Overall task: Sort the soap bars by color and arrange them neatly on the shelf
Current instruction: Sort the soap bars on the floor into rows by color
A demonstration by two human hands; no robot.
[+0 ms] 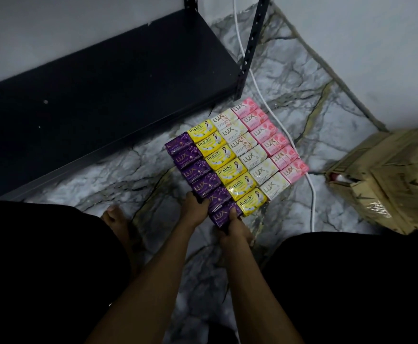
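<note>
Soap bars, boxed, laid flat on a marbled floor [302, 78] at frame centre in four touching diagonal rows, six bars to a row, running from lower centre toward upper right. Purple row [193, 167], far left of the block, wrappers marked LUX. Yellow row [224, 161], next right, marked fruitale. White row [250, 151], marked LUX. Pink row [270, 136], far right, marked LUX, its outer edge just beside a white cable [255, 83] that runs from the top of the frame down past the block. Left hand [194, 211], lower centre, fingers curled against the near left side of the purple row, around its fifth bar. Right hand [234, 228], just beside it, thumb on top of the nearest purple bar [221, 216] and fingers under its near edge, grasping that bar. Black metal shelf [108, 95], upper left, lowest board bare, one upright post near the pink row's far end; no soap on it. Cardboard box [389, 180], right edge, tilted, well apart from the soap. Bare foot [115, 217], lower left, on the floor beside the left forearm. Dark-clothed knees fill both lower corners.
</note>
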